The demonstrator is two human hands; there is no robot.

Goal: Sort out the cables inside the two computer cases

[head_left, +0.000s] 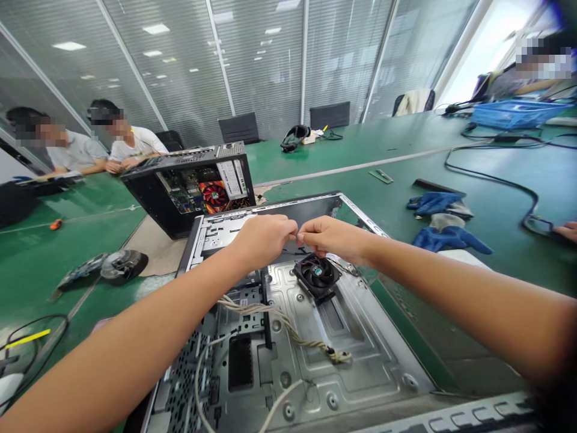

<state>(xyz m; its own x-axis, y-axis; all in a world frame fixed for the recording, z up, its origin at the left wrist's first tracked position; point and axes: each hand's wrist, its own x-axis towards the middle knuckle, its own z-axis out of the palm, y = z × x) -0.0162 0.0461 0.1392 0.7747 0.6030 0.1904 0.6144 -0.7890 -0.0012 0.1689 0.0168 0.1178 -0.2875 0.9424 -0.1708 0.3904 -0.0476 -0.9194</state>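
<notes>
An open metal computer case (356, 337) lies flat in front of me. Over its far part my left hand (269, 237) and my right hand (325, 236) meet, fingertips pinched together and nearly touching. Whatever small thing is between the fingers is too small to name. Just below my right hand a black cooling fan (317, 273) rests on the case floor, with thin wires beside it. A twisted bundle of beige cables (288, 328) crosses the case floor nearer to me.
Another computer case (153, 195) stands upright behind, at the left. Blue gloves (444, 225) lie at the right, near a blue basket (514, 114) and black cables. Two people sit at the far left. Another person's hand (567, 231) shows at the right edge.
</notes>
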